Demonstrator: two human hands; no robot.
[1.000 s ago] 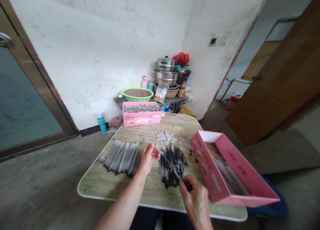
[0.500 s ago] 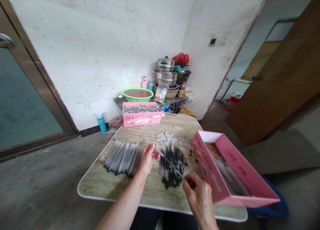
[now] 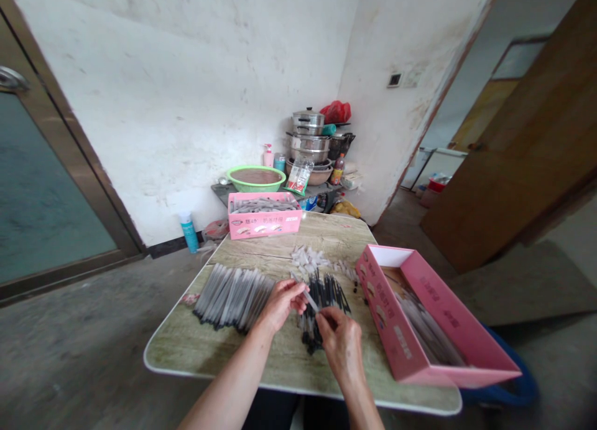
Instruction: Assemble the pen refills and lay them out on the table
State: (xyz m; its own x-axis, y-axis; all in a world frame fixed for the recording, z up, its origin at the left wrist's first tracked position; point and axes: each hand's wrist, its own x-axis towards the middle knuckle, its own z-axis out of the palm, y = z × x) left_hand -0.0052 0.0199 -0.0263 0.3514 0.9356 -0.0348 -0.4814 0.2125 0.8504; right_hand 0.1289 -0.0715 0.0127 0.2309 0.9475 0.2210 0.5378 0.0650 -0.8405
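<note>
My left hand [image 3: 285,304] pinches one end of a slim translucent pen barrel [image 3: 310,300], which slants down toward my right. At its lower end, my right hand [image 3: 342,338] has thumb and fingers closed; whatever small part lies between them is hidden. Under both hands is a heap of black-tipped pen refills [image 3: 329,292], partly covered by my right hand. Left of my left hand, a row of translucent pen barrels with dark ends [image 3: 231,296] lies side by side. Small whitish translucent pieces [image 3: 308,257] are piled behind the refills.
On the right of the table [image 3: 275,375] stands a long pink box [image 3: 387,318] holding translucent sticks. Another pink box [image 3: 265,224], full of similar sticks, sits at the far edge. Behind it are a green basin [image 3: 256,186] and stacked pots [image 3: 308,147].
My right hand has moved left and up to the barrel's lower end. The barrel in my left hand shows shorter between my hands, and my left hand has shifted slightly right.
</note>
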